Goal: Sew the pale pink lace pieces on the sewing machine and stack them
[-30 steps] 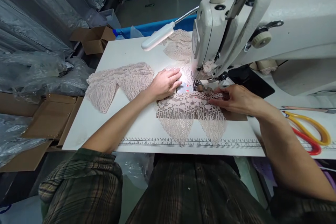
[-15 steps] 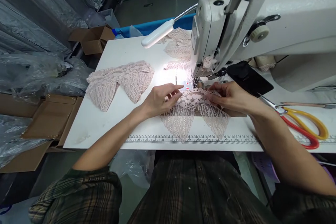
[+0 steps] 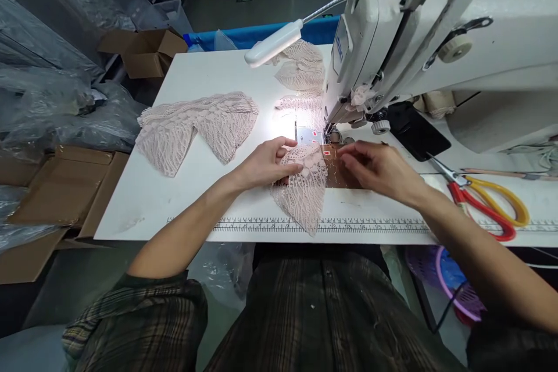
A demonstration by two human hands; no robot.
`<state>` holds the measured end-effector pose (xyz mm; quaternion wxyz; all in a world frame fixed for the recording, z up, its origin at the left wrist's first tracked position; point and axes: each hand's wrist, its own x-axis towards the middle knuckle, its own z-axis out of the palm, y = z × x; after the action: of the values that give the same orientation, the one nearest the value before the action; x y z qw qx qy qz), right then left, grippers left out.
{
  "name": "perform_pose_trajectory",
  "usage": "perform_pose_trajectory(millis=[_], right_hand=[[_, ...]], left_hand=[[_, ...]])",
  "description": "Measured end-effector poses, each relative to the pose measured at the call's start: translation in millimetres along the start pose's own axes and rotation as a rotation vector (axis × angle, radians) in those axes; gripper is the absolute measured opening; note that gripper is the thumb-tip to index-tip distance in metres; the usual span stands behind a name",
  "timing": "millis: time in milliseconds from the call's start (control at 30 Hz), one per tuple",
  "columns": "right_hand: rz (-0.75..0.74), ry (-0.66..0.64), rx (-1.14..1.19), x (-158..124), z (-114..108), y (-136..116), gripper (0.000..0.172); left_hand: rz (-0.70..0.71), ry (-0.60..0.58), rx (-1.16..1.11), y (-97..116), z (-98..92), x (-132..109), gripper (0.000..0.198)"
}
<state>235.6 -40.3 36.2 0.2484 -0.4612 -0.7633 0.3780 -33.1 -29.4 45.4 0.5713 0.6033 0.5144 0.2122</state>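
A pale pink lace piece (image 3: 304, 189) lies folded on the white table (image 3: 196, 84) just in front of the needle of a white sewing machine (image 3: 418, 40). My left hand (image 3: 267, 164) is closed on the lace's left upper edge, thumb on top. To its right, my right hand (image 3: 378, 167) hovers over a brown patch on the table, its fingers bent and pinched close to the lace's right edge; whether they hold it is unclear.
A stack of lace pieces (image 3: 198, 125) lies at the left, more lace (image 3: 300, 70) behind the needle under a white lamp (image 3: 274, 43). Red and yellow scissors (image 3: 483, 206) lie at the right. A printed ruler (image 3: 322, 225) runs along the front edge. Cardboard boxes (image 3: 143, 52) stand beyond the table.
The lace, spread wide under the needle before, has been pulled toward me and folded into one narrower piece. Both hands came back from the needle; the view shifted right.
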Motion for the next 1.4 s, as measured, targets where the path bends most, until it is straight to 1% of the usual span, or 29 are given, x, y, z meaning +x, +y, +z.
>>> perform_pose_trajectory(millis=[33,67,133,167,200,267,367,433,467,533,633,733,833,933,1033,1133,1233,1400], right_hand=[[-0.077,-0.002,-0.094,-10,6,-3,0.028],[-0.168,-0.007,-0.119,-22,14,-7,0.025],[-0.293,-0.073,-0.207,-42,33,-14,0.025],[-0.349,-0.066,-0.297,-49,42,-16,0.024],[-0.390,-0.056,-0.382,-54,49,-17,0.023],[-0.440,-0.030,-0.451,-54,56,-15,0.022],[-0.433,0.047,-0.422,-36,48,-8,0.025],[-0.415,0.110,-0.450,-20,37,-3,0.032],[-0.408,0.118,-0.478,-13,33,0,0.035],[-0.400,0.091,-0.527,-1,28,7,0.034],[-0.398,0.051,-0.529,8,26,18,0.026],[-0.390,0.057,-0.502,10,26,22,0.023],[-0.357,0.076,-0.515,13,26,18,0.028],[-0.304,0.073,-0.628,17,28,13,0.039],[-0.278,0.072,-0.703,19,34,12,0.038],[-0.287,0.106,-0.700,17,39,14,0.038],[-0.301,0.096,-0.687,14,41,14,0.042],[-0.334,0.115,-0.629,9,38,18,0.048]], left_hand=[[0.002,-0.002,0.007,0,-2.1,1,0.058],[0.005,0.001,0.015,-1,-3.9,2,0.057],[0.017,0.020,0.040,-3,-5.5,4,0.054],[0.027,0.032,0.059,-5,-5.3,5,0.052],[0.039,0.044,0.083,-7,-4.6,6,0.051],[0.070,0.069,0.139,-11,-2.4,9,0.050],[0.103,0.125,0.232,-16,1.0,11,0.054],[0.116,0.184,0.299,-17,3.0,11,0.060],[0.123,0.209,0.327,-17,3.8,10,0.063],[0.133,0.230,0.365,-15,4.5,8,0.066],[0.129,0.199,0.360,-14,3.0,6,0.063],[0.107,0.187,0.334,-15,0.6,5,0.064],[0.073,0.193,0.335,-14,0.9,6,0.068],[0.061,0.218,0.346,-10,3.5,5,0.069],[0.068,0.240,0.355,-6,5.1,4,0.062],[0.051,0.222,0.358,-7,5.0,4,0.054],[0.029,0.215,0.368,-8,5.1,4,0.055],[0.058,0.257,0.421,-6,6.3,4,0.058]])
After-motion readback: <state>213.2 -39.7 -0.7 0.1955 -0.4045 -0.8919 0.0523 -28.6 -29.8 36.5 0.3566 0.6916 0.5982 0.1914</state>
